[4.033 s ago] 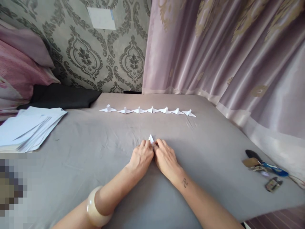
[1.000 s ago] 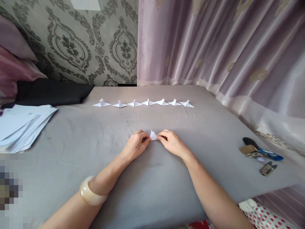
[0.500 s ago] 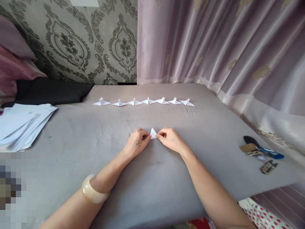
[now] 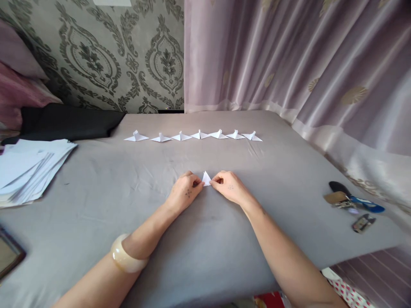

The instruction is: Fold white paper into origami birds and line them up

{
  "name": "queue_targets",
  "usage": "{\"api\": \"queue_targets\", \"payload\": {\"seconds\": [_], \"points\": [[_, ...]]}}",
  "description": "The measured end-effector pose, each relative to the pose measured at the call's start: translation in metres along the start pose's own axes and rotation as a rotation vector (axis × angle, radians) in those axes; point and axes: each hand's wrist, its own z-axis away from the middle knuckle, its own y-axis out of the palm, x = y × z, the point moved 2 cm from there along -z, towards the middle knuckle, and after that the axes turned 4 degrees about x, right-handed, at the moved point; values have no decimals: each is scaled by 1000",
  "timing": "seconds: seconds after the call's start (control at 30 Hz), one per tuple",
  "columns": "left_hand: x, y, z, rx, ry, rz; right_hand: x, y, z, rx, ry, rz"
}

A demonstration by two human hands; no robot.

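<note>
The small white folded-paper triangle (image 4: 206, 179) is positioned centrally on the gray cloth-covered surface (image 4: 205, 244), well in from the far edge, apex directed toward that edge. The bare left hand (image 4: 185, 190) pinches the left base corner of the triangle between thumb and fingers; the bare right hand (image 4: 231, 187) pinches the right base corner likewise. Seven white winged folded-paper figures (image 4: 199, 135) form a row — parallel to the far edge. A stack of loose white paper sheets (image 4: 27, 169) lies toward the left side.
</note>
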Motion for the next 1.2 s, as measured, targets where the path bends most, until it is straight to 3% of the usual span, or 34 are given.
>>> {"api": "queue_targets", "payload": {"seconds": [0.27,0.4,0.57,0.73,0.93,1.07,1.2], "points": [[1,3,2,11,58,-138,-2,2,-1,5,8,-2],[-5,3,6,-37,150,-257,-3,2,-2,-7,12,-3],[-20,5,14,52,359,-450,4,4,7,-44,-166,64],[-35,15,25,121,287,-657,21,9,28,-5,-269,375],[-40,19,33,99,288,-725,32,10,42,36,-220,564],[-32,9,30,86,268,-575,23,7,41,20,-189,566],[-17,-1,21,-63,164,-173,12,3,33,-42,-183,437]]}}
